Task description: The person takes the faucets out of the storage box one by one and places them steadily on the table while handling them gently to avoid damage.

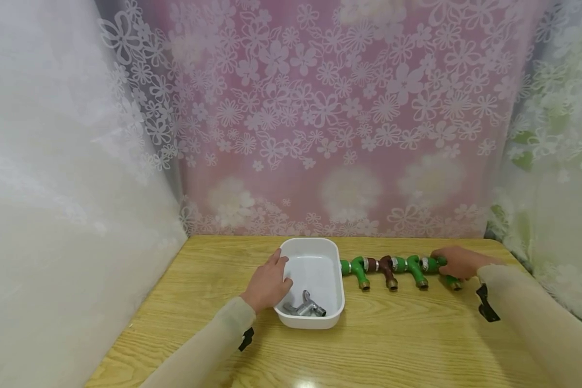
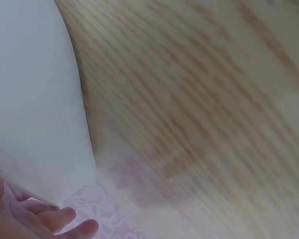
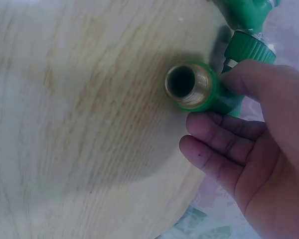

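Note:
At the left rim of a white plastic basin point(image 1: 311, 323), my left hand point(image 1: 268, 283) rests with relaxed fingers, its thumb over the inside. In the left wrist view its fingers point(image 2: 52, 216) reach past the rim, beside the basin's outer wall point(image 2: 35, 99). A silver metal faucet point(image 1: 306, 307) lies in the near end of the basin. My right hand point(image 1: 461, 261) holds the green faucet point(image 1: 453, 282) at the right end of a row. In the right wrist view, thumb and forefinger pinch its body; the threaded brass outlet point(image 3: 189, 85) faces outward, and the other fingers are loosely bent.
More faucets lie end to end between the basin and my right hand: a green one point(image 1: 360, 272), a maroon one point(image 1: 387, 272) and another green one point(image 1: 417, 272). They rest on a wood-grain table point(image 1: 383, 345). Floral curtains point(image 1: 339, 134) hang behind and at the sides.

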`<state>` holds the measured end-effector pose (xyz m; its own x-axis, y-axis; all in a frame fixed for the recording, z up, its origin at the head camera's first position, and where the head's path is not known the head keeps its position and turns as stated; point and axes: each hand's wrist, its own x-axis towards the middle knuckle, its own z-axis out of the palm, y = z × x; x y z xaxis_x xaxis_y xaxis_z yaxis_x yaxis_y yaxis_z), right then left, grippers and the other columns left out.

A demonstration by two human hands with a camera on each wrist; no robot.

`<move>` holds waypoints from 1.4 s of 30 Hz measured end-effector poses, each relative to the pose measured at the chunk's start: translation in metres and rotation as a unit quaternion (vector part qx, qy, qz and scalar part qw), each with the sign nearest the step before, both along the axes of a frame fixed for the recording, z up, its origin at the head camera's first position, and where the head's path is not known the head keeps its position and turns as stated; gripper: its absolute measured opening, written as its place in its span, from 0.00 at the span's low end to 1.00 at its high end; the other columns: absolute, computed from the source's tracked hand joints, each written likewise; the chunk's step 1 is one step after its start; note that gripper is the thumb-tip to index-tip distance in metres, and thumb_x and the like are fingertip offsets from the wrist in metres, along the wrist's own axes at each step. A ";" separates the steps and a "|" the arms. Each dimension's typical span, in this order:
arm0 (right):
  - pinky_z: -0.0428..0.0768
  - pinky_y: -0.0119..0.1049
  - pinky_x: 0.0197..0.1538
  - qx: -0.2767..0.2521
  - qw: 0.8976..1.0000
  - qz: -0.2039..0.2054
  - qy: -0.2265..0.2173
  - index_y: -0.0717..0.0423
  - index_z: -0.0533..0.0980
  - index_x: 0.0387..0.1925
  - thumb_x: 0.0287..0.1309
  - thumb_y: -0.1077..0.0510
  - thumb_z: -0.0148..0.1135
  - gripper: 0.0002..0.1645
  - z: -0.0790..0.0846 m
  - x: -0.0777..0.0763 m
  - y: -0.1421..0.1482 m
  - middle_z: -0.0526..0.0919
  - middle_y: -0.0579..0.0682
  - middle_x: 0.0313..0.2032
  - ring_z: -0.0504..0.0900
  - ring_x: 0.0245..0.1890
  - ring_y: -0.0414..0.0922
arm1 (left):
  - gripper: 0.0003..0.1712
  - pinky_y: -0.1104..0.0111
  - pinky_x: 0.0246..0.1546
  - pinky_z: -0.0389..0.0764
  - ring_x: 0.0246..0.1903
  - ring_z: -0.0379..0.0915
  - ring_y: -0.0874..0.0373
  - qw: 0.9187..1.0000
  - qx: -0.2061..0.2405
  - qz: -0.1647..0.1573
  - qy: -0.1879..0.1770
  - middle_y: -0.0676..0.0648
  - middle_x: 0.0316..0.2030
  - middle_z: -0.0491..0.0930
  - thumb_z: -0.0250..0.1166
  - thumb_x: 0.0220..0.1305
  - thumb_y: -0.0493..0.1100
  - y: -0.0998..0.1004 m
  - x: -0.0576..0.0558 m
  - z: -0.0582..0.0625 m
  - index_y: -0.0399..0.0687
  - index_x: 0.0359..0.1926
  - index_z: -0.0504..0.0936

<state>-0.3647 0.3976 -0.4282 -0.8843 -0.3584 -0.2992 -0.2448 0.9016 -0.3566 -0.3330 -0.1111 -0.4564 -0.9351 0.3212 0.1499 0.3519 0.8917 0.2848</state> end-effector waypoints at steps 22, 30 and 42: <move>0.71 0.37 0.25 0.013 0.999 0.011 0.031 0.72 0.66 0.68 0.66 0.62 0.56 0.31 -0.002 0.002 -0.001 0.74 0.77 0.57 0.66 0.12 0.38 | 0.33 0.47 0.62 0.75 0.62 0.73 0.38 1.000 -0.002 0.003 -0.007 0.37 0.78 0.52 0.58 0.70 0.50 0.000 0.004 -0.001 0.40 0.71 0.67; 0.73 0.38 0.23 0.016 0.999 0.003 0.031 0.71 0.63 0.70 0.66 0.58 0.59 0.35 -0.001 0.004 0.001 0.80 0.70 0.51 0.70 0.11 0.40 | 0.33 0.47 0.61 0.75 0.62 0.73 0.38 1.000 0.003 -0.002 -0.008 0.35 0.77 0.52 0.58 0.70 0.48 0.000 0.006 0.003 0.40 0.71 0.67; 0.78 0.47 0.34 0.051 0.994 0.021 0.090 0.67 0.66 0.69 0.67 0.55 0.59 0.33 0.024 0.014 -0.013 0.76 0.72 0.59 0.83 0.30 0.50 | 0.34 0.47 0.63 0.74 0.64 0.70 0.38 1.000 0.005 -0.002 -0.013 0.36 0.78 0.50 0.57 0.71 0.50 -0.001 0.001 0.002 0.41 0.72 0.66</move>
